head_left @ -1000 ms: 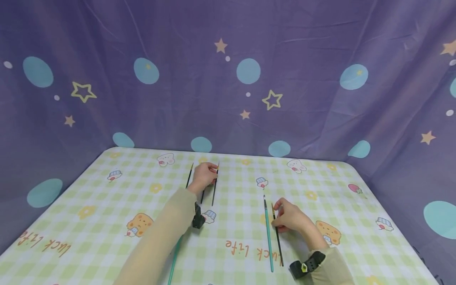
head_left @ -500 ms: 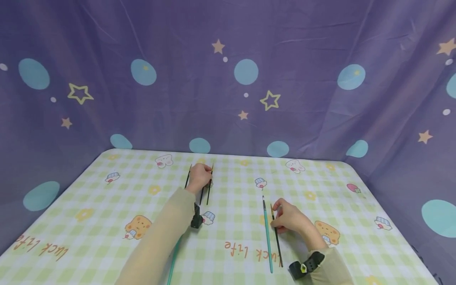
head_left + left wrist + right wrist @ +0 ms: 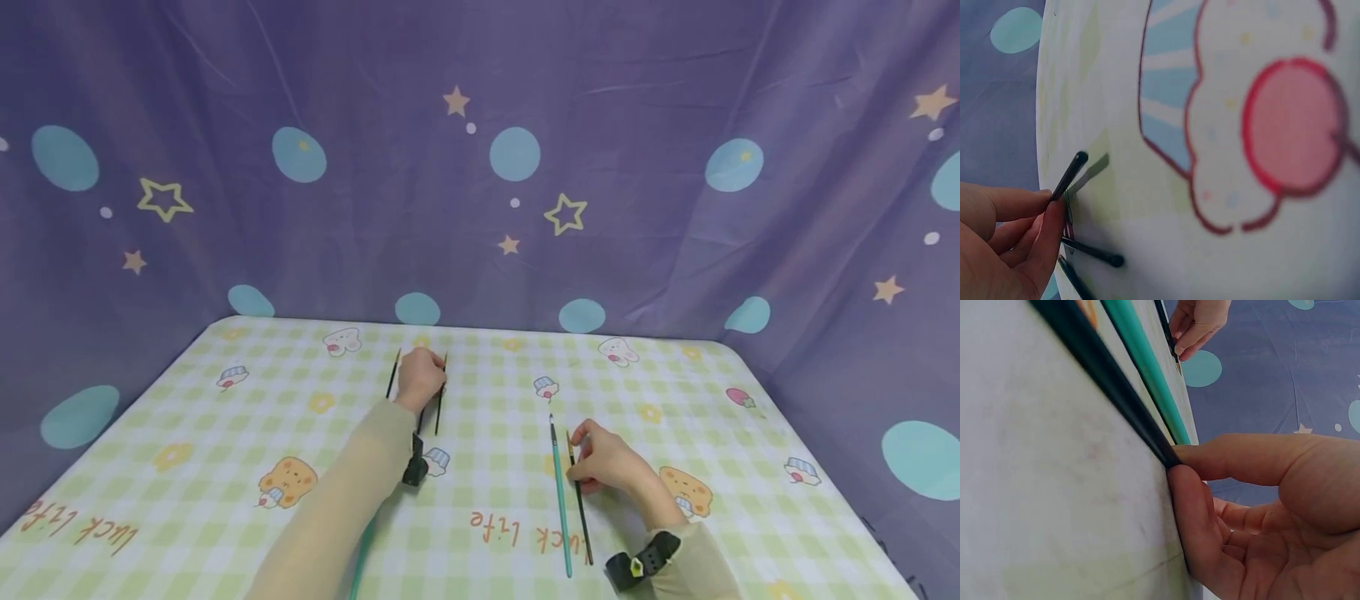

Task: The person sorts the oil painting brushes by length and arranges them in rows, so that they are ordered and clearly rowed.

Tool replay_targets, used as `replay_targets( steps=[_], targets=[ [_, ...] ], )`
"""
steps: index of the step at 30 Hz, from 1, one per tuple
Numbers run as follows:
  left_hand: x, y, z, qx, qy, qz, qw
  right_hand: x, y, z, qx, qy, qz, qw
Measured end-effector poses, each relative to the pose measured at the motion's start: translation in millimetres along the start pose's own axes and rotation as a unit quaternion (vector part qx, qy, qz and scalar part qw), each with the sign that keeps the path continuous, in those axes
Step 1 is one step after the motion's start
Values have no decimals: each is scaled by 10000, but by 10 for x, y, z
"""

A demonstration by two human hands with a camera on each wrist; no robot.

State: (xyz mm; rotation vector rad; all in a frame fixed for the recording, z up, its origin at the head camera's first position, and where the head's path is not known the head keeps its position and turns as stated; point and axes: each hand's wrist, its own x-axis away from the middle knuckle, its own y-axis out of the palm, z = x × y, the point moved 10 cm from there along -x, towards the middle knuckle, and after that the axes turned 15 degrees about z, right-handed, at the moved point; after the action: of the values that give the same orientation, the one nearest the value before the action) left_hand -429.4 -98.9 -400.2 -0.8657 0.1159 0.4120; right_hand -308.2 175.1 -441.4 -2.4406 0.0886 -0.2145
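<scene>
My left hand is at the far left-middle of the table. Its thumb and finger pinch a thin black paintbrush, whose handle end shows in the left wrist view. Close beside it lies a second black paintbrush, partly hidden by the hand. A third black paintbrush lies to its left. Nearer on the right, my right hand pinches another black paintbrush between thumb and finger. That brush lies alongside a teal paintbrush, which the right hand does not touch.
Another teal paintbrush lies at the front left, partly under the left sleeve. A green checked cloth with cartoon prints covers the table. Purple curtain hangs behind it and along the sides.
My left hand has shifted slightly left with its black paintbrush, closer to the neighbouring brushes. The right hand keeps its pinch in the same place. The head view has turned slightly.
</scene>
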Motion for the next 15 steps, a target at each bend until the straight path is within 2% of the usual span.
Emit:
replay_targets(
  steps=[8,15],
  targets=[
    [26,-11,8,12,-3,-9,10000,19,-7,-22,-28,-47,91,9999],
    [21,-49,39,-128,101,198,9997,22,-13,-25,-39,-28,79,10000]
  ],
)
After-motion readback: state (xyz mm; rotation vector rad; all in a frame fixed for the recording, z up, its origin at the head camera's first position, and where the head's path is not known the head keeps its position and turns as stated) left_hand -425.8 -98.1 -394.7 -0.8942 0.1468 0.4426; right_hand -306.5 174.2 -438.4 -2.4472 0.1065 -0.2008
